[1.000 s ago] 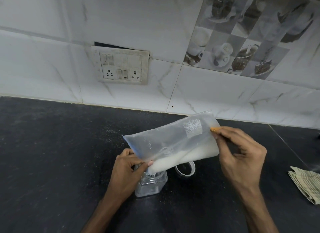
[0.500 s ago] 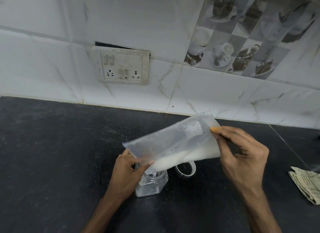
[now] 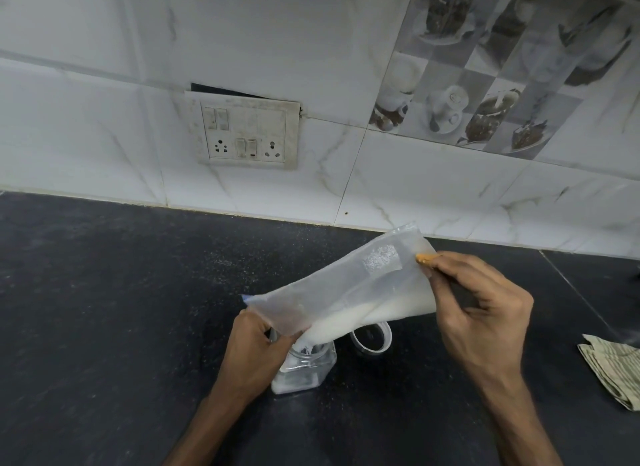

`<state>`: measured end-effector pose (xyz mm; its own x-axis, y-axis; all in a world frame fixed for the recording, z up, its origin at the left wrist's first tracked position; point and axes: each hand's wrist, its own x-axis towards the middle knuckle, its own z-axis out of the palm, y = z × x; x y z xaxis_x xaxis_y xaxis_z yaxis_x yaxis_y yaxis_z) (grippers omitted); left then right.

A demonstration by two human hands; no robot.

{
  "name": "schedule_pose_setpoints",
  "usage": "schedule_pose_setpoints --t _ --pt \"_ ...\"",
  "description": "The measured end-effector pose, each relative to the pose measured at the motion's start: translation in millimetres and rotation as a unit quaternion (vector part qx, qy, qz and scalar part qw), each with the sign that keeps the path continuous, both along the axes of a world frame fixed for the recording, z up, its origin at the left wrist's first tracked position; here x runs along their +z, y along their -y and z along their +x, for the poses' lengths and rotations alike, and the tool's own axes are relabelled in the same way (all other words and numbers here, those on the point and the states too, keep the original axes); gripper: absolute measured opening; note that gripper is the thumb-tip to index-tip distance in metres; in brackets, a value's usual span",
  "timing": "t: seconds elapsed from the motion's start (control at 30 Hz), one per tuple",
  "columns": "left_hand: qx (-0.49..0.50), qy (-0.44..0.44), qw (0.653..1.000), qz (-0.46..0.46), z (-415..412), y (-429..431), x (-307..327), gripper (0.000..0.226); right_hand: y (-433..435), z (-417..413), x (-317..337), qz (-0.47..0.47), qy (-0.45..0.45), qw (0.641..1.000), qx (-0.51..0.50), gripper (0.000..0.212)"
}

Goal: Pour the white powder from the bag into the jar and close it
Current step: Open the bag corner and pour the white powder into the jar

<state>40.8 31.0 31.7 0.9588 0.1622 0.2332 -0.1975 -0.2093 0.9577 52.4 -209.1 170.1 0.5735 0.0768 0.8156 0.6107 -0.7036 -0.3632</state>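
A black speckled worktop [image 3: 104, 309] runs back to a wall of white marble-look tiles [image 3: 86, 136]. A grimy switch-and-socket plate [image 3: 244, 133] hangs above the worktop's back edge. Grey cup-printed tiles [image 3: 485, 67] fill the upper right.

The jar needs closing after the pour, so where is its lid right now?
In the head view the lid lies on the black counter just right of the jar, below the tilted bag.

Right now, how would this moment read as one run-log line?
step: pouring | left hand: holds bag mouth at jar | right hand: pinches bag's raised end | white powder: some in bag | lid: off, beside jar
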Motion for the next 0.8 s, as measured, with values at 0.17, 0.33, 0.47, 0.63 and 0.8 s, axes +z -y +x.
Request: schedule_pose_setpoints --t 0.17,0.33,0.47,0.63,0.8 --pt "0.023 0.008 0.999 0.029 5 -4 -8 0.031 1 0 1 0.007 0.0 1.0 -0.012 0.018" --pt "0.012 0.041 0.998 0.044 4 1 -3 0.012 1 1 2 0.011 -0.002 1.0 -0.013 0.018" --pt "0.016 0.031 0.999 0.038 7 -2 -10 0.053 -2 3 5 0.007 -0.002 1.0 -0.008 0.018" --pt "0.02 0.041 0.999 0.023 3 0 -4 0.02 -5 4 9 -0.01 0.008 1.0 -0.001 0.016" --pt "0.012 0.048 0.998 0.028 1 2 2 0.008 -8 4 10 -0.009 0.008 1.0 0.003 0.017"
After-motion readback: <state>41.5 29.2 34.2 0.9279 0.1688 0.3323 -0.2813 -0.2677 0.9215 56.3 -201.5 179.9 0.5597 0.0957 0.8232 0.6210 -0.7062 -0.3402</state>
